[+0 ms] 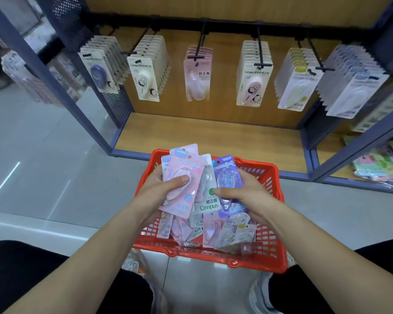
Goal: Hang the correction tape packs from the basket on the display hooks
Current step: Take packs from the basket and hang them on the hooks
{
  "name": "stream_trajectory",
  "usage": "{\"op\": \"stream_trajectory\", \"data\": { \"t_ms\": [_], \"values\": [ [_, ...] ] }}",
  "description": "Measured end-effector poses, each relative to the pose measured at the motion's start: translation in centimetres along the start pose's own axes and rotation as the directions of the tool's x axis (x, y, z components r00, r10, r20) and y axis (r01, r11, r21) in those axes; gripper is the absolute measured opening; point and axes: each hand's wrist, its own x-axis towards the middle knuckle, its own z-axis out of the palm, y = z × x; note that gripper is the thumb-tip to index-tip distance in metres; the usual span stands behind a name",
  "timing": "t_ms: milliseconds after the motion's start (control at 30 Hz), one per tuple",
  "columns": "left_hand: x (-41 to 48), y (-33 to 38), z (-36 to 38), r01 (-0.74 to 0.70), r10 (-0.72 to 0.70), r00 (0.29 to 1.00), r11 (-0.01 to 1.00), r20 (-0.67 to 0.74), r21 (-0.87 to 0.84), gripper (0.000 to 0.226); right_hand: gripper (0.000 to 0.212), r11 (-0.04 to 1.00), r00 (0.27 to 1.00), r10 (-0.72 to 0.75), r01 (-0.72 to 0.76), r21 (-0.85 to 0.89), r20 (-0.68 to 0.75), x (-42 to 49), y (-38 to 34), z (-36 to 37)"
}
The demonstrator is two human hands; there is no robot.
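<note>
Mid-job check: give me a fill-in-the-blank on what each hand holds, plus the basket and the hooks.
The left hand grips a top pack coloured ____.
The right hand grips a pack coloured ____.
The loose packs lie in a basket coloured ____.
The stocked display hooks number ____.
Missing words: pink, purple, red, six.

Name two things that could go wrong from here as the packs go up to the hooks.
1. The left grip holds several fanned packs under the pink pack, and the right grip holds the purple pack with others; one may slip into the red basket.
2. Each display hook seems to carry one design; a mixed handful could land on the wrong one, such as the middle hook.
</note>
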Motion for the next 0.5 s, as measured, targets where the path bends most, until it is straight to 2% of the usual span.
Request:
{"op": "stream_trajectory", "data": {
  "t_ms": [133,267,333,500],
  "values": [
    [0.6,-1.2,-0.1,0.017,-0.014,0.999,0.998,-0.043,0.057,0.058,0.045,0.990,0.986,0.005,-0.028,-0.140,-0.167,1.2,1.7,0.1],
    [1.8,-3.1,-1.1,0.049,-0.015,0.987,0.977,-0.161,0.208,0.050,0.038,0.958,0.957,0.026,-0.106,-0.267,-0.288,2.6,3.8,0.5],
    [2.5,-4.1,-2.0,0.057,0.005,0.976,0.958,-0.217,0.281,0.047,0.037,0.951,0.949,0.038,-0.130,-0.280,-0.313,3.1,4.8,0.2],
    [3.7,-6.1,-3.7,0.098,-0.012,0.977,0.911,-0.211,0.401,0.048,0.034,0.958,0.960,0.021,-0.100,-0.270,-0.281,3.5,5.6,-0.5]
  ]
}}
